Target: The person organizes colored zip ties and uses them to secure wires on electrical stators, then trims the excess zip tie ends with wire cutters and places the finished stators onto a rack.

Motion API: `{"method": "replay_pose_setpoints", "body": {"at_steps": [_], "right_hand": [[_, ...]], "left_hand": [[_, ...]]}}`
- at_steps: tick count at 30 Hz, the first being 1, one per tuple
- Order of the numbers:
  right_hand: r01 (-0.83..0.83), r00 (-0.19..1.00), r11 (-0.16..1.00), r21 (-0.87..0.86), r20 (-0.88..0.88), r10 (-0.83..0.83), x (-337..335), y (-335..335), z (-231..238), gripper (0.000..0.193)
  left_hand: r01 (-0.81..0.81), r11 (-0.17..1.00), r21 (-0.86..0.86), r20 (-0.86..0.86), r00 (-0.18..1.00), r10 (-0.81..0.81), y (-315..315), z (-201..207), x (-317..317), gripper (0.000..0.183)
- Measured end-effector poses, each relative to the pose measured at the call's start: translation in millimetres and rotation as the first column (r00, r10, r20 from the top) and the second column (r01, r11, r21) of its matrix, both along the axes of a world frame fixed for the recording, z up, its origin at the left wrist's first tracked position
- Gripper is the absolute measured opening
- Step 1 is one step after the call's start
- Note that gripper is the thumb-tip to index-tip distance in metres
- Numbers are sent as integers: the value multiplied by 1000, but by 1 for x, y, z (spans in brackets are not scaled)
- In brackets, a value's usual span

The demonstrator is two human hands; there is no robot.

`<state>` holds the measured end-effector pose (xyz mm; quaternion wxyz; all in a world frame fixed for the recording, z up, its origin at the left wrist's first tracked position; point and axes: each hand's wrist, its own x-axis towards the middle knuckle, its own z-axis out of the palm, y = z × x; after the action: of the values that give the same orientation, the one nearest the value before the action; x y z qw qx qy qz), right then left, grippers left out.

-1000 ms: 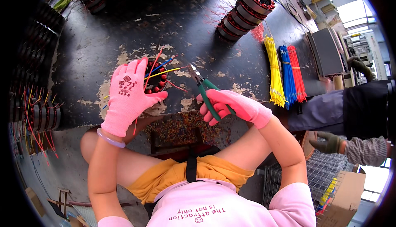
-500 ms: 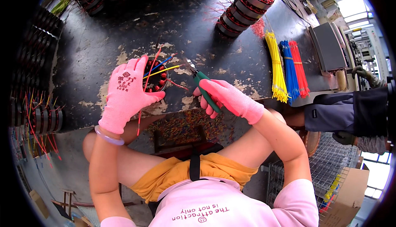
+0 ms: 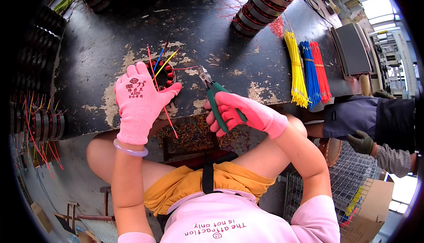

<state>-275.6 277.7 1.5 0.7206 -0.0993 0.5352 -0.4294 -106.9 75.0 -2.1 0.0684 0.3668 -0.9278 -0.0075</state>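
My left hand point(image 3: 142, 94), in a pink glove, is wrapped over the near left side of a ring-shaped motor stator point(image 3: 169, 76) with red windings, which sits on the table. Yellow, blue and red lead wires stick up from it past my thumb, and a red wire hangs over the table edge. A thin red wire point(image 3: 187, 68) runs out to the right. In my right hand point(image 3: 247, 110), also gloved, are green-handled wire cutters point(image 3: 212, 94), their handles spread apart. The jaws are at the outer end of that thin wire; whether they touch it I cannot tell.
A leaning stack of stators point(image 3: 263, 7) stands at the back. Yellow point(image 3: 295, 73), blue point(image 3: 310, 73) and red wire bundles point(image 3: 320, 71) lie right of it. More stators point(image 3: 46, 124) with wires line the left. A co-worker's gloved hand point(image 3: 361, 142) is at far right, above a wire cage point(image 3: 340, 172).
The stator and its wires have turned under my left hand, which shifted slightly right. The cutters' handles have spread, and their jaws have moved from the yellow wire to the thin red one.
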Motion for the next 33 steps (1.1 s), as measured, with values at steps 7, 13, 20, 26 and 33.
{"method": "replay_pose_setpoints", "body": {"at_steps": [7, 13, 20, 26, 33], "right_hand": [[-22, 999, 1000, 22, -43, 23, 0, -6, 3, 63], [24, 995, 999, 36, -98, -20, 4, -20, 4, 63], [96, 973, 995, -40, -206, -102, 1, -16, -8, 57], [-283, 608, 958, 41, -765, 212, 4, -36, 45, 66], [-264, -313, 964, 29, -948, -57, 69, -266, -13, 66]], "left_hand": [[-33, 997, 65, 80, 996, 28, 0, 6, -1, 90], [-8, 998, 55, 37, 999, 6, 0, 2, 0, 88], [0, 998, 59, 23, 1000, -1, -1, -2, 1, 87], [124, 984, 125, 5, 992, -126, -48, 12, 62, 96], [-1, 992, 122, -3, 1000, 1, -107, -1, 152, 95]]}}
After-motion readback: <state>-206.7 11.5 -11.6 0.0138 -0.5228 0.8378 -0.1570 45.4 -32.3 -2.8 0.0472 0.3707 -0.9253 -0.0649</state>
